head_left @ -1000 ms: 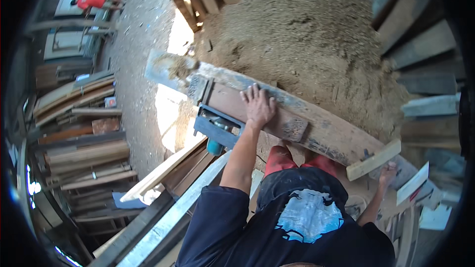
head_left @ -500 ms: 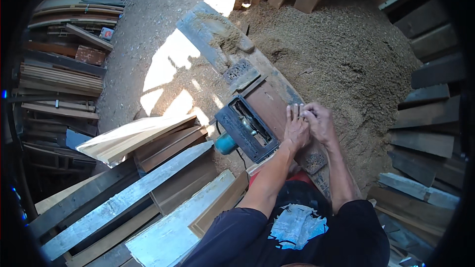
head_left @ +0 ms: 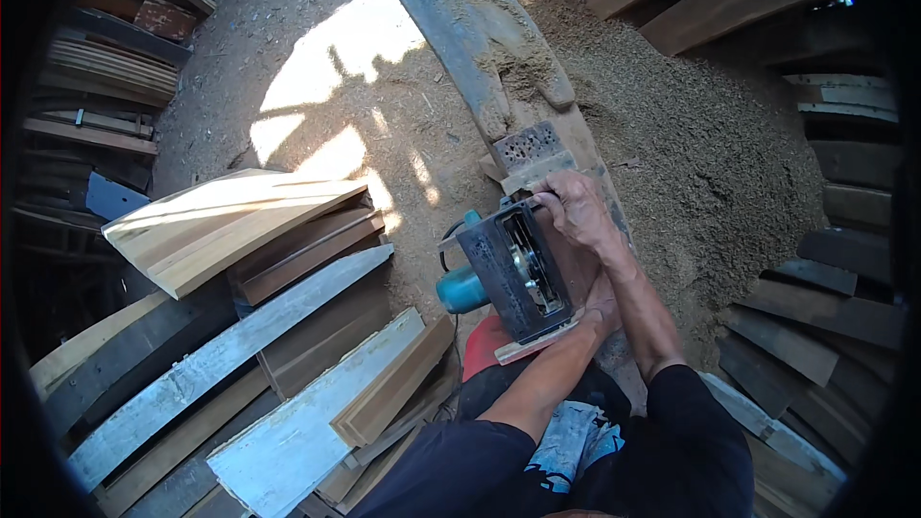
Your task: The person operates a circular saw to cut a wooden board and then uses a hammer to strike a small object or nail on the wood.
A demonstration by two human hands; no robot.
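Note:
A power saw, seemingly a circular saw (head_left: 497,273), lies with its dark base plate facing up and a teal motor (head_left: 462,290) at its left. Metal parts show through the slot in the plate. My right hand (head_left: 576,206) is closed at the far end of the plate, thumb and fingers bent over its corner. My left hand (head_left: 602,305) lies low beside the plate's near right corner, its fingers mostly hidden by my right forearm. Under the saw is a long, worn wooden bench (head_left: 451,14). A reddish-brown board (head_left: 578,264) shows between the saw and my right forearm.
A perforated dark block (head_left: 530,145) sits on the bench beyond the saw. Sawdust (head_left: 700,153) is heaped to the right. Stacked planks (head_left: 240,221) and a long whitish board (head_left: 230,360) lie at left; more timber (head_left: 815,307) lines the right side.
My right hand has left my left hand and moved to the saw's far end. My left hand has drawn back nearer my body. The view has shifted, and the saw appears closer to me.

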